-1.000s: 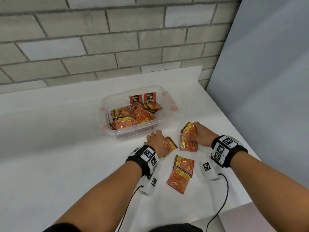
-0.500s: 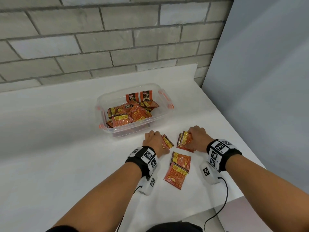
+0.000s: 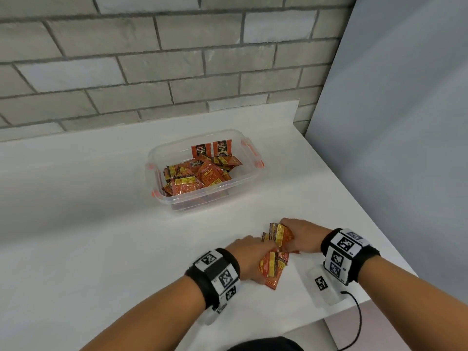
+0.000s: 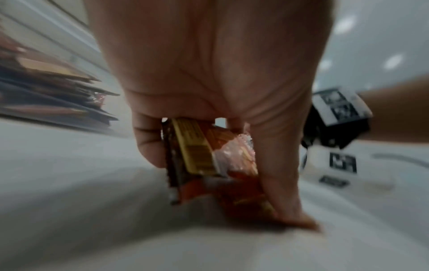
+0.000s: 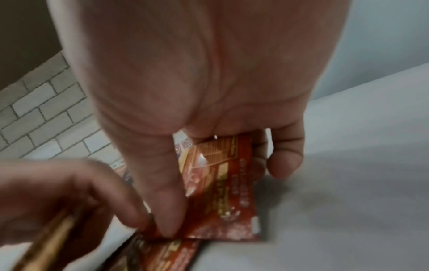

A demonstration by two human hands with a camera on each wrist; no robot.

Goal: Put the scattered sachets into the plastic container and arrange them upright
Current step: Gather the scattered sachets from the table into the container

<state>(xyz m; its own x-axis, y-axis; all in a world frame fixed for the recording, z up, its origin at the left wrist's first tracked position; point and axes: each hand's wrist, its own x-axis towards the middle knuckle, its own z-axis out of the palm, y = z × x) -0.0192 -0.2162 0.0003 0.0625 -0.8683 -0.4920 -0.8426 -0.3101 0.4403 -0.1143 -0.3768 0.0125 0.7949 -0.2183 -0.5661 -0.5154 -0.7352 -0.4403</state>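
Orange-red sachets with yellow labels lie bunched near the front right of the white counter. My left hand [image 3: 249,259] grips sachets [image 4: 199,155] between thumb and curled fingers, over the loose sachets on the counter [image 3: 272,271]. My right hand [image 3: 295,235] grips its own bunch of sachets [image 3: 279,234], [image 5: 223,174] on edge, touching the counter. The two hands meet. The clear plastic container [image 3: 162,158] with orange clips stands further back, holding a jumbled heap of sachets [image 3: 195,176]; two stand upright against its far wall [image 3: 211,149].
A grey brick wall [image 3: 152,59] rises behind the counter and a pale blue panel [image 3: 405,122] closes the right side. The counter's front right edge [image 3: 379,302] is close to my right wrist. A black cable [image 3: 358,315] hangs from the right wrist unit.
Both hands have drawn together and back toward me, sweeping the separate sachets into one bunch. The two sachets that lay apart near the front now sit under my left hand.
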